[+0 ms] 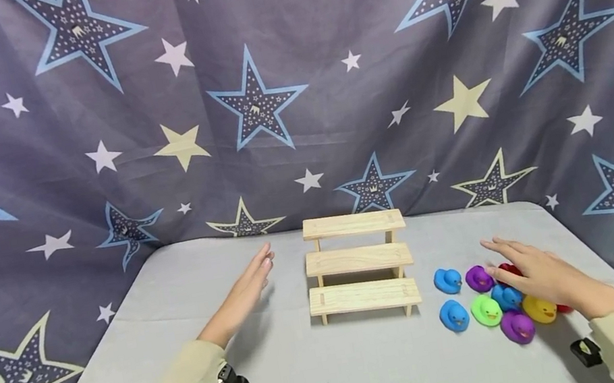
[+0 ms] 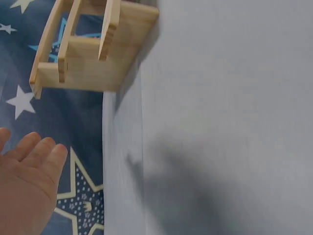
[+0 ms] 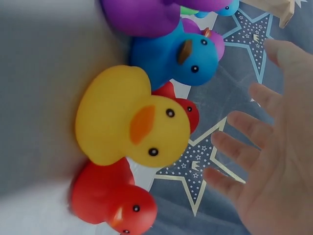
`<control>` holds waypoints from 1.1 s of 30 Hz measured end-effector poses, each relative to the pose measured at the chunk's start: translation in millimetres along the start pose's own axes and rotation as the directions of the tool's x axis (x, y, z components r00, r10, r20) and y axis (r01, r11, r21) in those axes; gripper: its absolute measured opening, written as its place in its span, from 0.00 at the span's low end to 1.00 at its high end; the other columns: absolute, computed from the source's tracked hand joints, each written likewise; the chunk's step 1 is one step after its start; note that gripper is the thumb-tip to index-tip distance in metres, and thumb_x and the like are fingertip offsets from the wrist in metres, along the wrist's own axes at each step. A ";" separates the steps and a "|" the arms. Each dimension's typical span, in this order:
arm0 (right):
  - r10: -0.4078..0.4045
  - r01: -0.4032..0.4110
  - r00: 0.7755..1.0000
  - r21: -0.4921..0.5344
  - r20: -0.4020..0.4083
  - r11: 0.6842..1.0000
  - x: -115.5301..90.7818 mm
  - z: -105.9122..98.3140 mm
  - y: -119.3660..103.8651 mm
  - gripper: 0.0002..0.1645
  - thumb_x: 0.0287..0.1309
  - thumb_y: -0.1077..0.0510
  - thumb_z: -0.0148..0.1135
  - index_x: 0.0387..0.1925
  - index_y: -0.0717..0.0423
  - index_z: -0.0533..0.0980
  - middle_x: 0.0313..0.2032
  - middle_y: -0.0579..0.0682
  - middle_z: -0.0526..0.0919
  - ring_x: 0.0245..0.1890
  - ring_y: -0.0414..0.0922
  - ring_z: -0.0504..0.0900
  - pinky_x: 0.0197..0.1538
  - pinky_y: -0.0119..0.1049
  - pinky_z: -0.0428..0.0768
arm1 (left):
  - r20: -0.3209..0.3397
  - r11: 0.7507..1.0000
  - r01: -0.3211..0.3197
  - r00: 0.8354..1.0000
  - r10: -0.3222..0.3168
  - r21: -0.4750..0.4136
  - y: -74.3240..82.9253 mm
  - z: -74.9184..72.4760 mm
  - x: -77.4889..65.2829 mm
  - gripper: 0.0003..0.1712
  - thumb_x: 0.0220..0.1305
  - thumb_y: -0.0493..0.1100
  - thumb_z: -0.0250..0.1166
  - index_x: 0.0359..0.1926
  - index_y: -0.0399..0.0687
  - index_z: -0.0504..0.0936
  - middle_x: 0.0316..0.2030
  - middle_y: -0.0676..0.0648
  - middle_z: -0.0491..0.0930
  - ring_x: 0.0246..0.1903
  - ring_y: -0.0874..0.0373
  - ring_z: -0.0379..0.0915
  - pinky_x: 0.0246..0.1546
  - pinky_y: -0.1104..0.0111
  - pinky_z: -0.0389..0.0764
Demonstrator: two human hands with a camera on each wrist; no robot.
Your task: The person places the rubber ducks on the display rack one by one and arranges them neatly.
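My right hand [image 1: 547, 276] hovers over a cluster of rubber ducks, its fingers spread and nothing held. Under and beside it sit a yellow duck [image 1: 540, 309], a blue duck [image 1: 507, 297], a green duck [image 1: 486, 310] and two purple ducks [image 1: 518, 327]. A red duck [image 3: 115, 196] shows beside the yellow one in the right wrist view; another red duck is partly hidden. Two more blue ducks [image 1: 454, 316] stand at the cluster's left. My left hand [image 1: 244, 291] is held above the table, fingers straight, left of a three-step wooden stand [image 1: 364, 296], apart from it.
The table [image 1: 316, 381] has a pale grey cover. A dark curtain [image 1: 303, 171] printed with stars hangs behind it and along both sides. The wooden stand is near the back edge, between the hands, with bare steps.
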State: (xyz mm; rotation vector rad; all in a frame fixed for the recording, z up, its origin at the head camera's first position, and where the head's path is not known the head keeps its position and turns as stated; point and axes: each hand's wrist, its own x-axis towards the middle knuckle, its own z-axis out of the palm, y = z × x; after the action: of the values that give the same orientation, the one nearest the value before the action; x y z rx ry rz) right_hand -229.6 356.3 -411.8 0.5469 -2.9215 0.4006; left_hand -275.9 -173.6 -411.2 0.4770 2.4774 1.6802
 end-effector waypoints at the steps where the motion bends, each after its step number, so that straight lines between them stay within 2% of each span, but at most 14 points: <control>1: -0.006 0.006 1.000 0.006 -0.003 1.000 0.0 0.2 -0.4 0.37 0.69 0.43 0.60 0.70 0.60 0.67 0.66 0.70 0.68 0.64 0.72 0.67 0.58 0.80 0.65 | -0.004 1.000 -0.010 1.000 0.010 -0.023 0.0 2.4 1.6 0.34 0.82 0.53 0.41 0.80 0.46 0.46 0.76 0.36 0.52 0.74 0.40 0.49 0.74 0.49 0.58; 5: -0.011 0.011 1.000 0.024 0.006 1.000 0.8 1.1 -3.3 0.36 0.68 0.43 0.61 0.68 0.61 0.69 0.66 0.70 0.68 0.63 0.72 0.66 0.60 0.78 0.66 | -0.034 0.998 -0.041 0.999 0.039 -0.050 1.2 12.7 4.5 0.33 0.80 0.46 0.48 0.78 0.39 0.51 0.73 0.32 0.56 0.71 0.38 0.56 0.73 0.51 0.62; 8: -0.007 0.007 1.000 0.030 0.020 1.000 1.3 1.5 -6.2 0.35 0.68 0.43 0.62 0.67 0.61 0.71 0.66 0.70 0.68 0.64 0.72 0.66 0.61 0.77 0.66 | -0.054 0.998 -0.037 0.998 0.035 -0.041 0.4 20.9 5.8 0.33 0.79 0.43 0.51 0.77 0.40 0.54 0.72 0.33 0.60 0.69 0.38 0.61 0.72 0.51 0.65; 12: -0.010 0.009 1.000 0.034 0.029 0.999 2.8 1.7 -10.8 0.34 0.68 0.43 0.62 0.65 0.61 0.74 0.65 0.69 0.69 0.64 0.71 0.66 0.63 0.75 0.65 | -0.051 0.998 -0.028 0.998 0.025 -0.058 -3.0 31.9 9.8 0.33 0.77 0.42 0.54 0.77 0.42 0.55 0.72 0.34 0.61 0.69 0.40 0.61 0.71 0.51 0.66; 17: -0.028 0.026 0.999 0.053 0.032 0.998 6.7 2.6 -14.9 0.32 0.68 0.43 0.62 0.63 0.60 0.76 0.66 0.69 0.69 0.65 0.70 0.66 0.64 0.74 0.65 | -0.036 0.997 -0.021 0.999 0.019 -0.069 -4.8 42.6 14.1 0.33 0.77 0.41 0.54 0.77 0.42 0.56 0.71 0.34 0.61 0.69 0.40 0.62 0.70 0.50 0.67; 23: -0.042 0.040 0.999 0.061 0.024 0.997 9.8 4.3 -18.1 0.30 0.68 0.45 0.62 0.62 0.60 0.76 0.66 0.69 0.69 0.65 0.69 0.66 0.64 0.72 0.66 | -0.021 0.994 -0.011 1.000 0.009 -0.111 -3.2 49.7 14.9 0.32 0.77 0.40 0.52 0.77 0.41 0.55 0.71 0.33 0.61 0.64 0.35 0.68 0.68 0.50 0.70; 27: -0.047 0.045 0.999 0.071 0.023 0.996 11.7 6.2 -20.6 0.28 0.69 0.47 0.62 0.62 0.61 0.77 0.65 0.69 0.70 0.64 0.69 0.67 0.64 0.71 0.67 | -0.032 0.986 0.015 0.999 -0.021 -0.166 -2.4 55.2 18.5 0.32 0.78 0.39 0.51 0.78 0.41 0.55 0.72 0.35 0.60 0.63 0.35 0.68 0.68 0.52 0.72; 33: -0.076 0.074 0.997 0.072 0.015 0.995 14.9 7.0 -23.9 0.27 0.67 0.49 0.65 0.60 0.61 0.77 0.63 0.69 0.72 0.63 0.69 0.69 0.65 0.71 0.67 | -0.077 0.967 0.048 0.995 -0.069 -0.249 -4.0 62.5 26.5 0.32 0.77 0.37 0.50 0.77 0.38 0.55 0.71 0.35 0.61 0.62 0.40 0.70 0.67 0.52 0.72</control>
State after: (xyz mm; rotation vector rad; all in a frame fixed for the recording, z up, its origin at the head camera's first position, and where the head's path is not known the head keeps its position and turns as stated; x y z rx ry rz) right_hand -235.1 327.9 -410.1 0.6712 -2.9025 0.4940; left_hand -285.2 -111.2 -436.5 0.3071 2.2663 1.9871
